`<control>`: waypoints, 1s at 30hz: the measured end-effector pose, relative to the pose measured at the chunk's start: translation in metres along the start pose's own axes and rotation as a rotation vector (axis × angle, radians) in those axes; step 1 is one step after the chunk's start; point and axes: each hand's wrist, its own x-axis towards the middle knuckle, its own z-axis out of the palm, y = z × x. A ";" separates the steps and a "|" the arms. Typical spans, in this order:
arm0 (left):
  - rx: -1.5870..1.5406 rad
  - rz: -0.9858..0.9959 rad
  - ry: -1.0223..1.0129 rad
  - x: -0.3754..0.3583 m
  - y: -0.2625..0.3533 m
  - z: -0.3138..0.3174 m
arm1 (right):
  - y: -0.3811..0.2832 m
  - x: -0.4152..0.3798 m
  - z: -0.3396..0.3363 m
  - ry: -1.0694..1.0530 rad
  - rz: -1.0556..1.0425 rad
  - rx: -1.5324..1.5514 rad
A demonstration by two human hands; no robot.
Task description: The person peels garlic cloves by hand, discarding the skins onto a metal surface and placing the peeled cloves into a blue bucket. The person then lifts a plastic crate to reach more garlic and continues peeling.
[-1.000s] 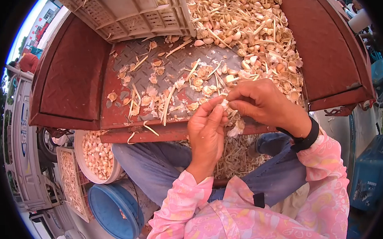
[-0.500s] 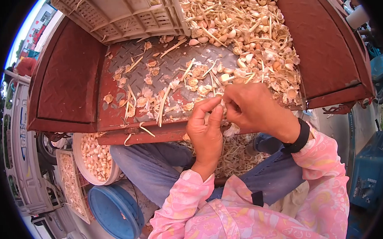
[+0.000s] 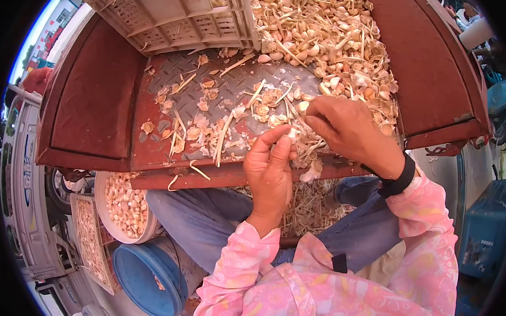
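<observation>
Over the front edge of the red metal bed, my left hand (image 3: 269, 171) pinches a pale garlic clove (image 3: 293, 133) between thumb and forefinger. Just to its right, my right hand (image 3: 345, 126) is closed with its fingers curled downward, slightly apart from the clove; whatever its fingertips hold is hidden. Beneath that hand lie papery garlic skins (image 3: 309, 150). A heap of loose garlic cloves (image 3: 298, 26), mixed with dry stems and skins, spreads behind both hands.
A white plastic crate (image 3: 188, 25) stands tilted at the back left. Below the bed, on the left, are a white bucket of cloves (image 3: 125, 209), a shallow crate (image 3: 90, 238) and a blue bucket (image 3: 148, 281). Red side panels (image 3: 435, 65) flank the bed.
My right hand has moved slightly right and up, away from my left fingers. The clove in my left hand now shows more plainly. The view has shifted a little.
</observation>
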 end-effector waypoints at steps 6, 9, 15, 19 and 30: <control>-0.020 -0.045 0.015 0.002 -0.003 -0.004 | -0.007 0.000 -0.010 -0.247 0.016 0.403; 0.316 0.064 0.008 0.002 -0.006 -0.008 | -0.008 -0.003 0.000 -0.113 -0.177 0.158; 0.123 -0.050 -0.007 -0.003 0.010 0.006 | 0.001 0.004 0.001 -0.021 0.117 -0.083; -0.164 -0.228 0.070 0.010 0.030 -0.003 | 0.021 0.027 -0.001 -0.063 0.070 -0.268; 0.464 -0.192 -0.002 0.043 0.028 -0.008 | 0.044 0.051 0.022 -0.180 -0.162 -0.152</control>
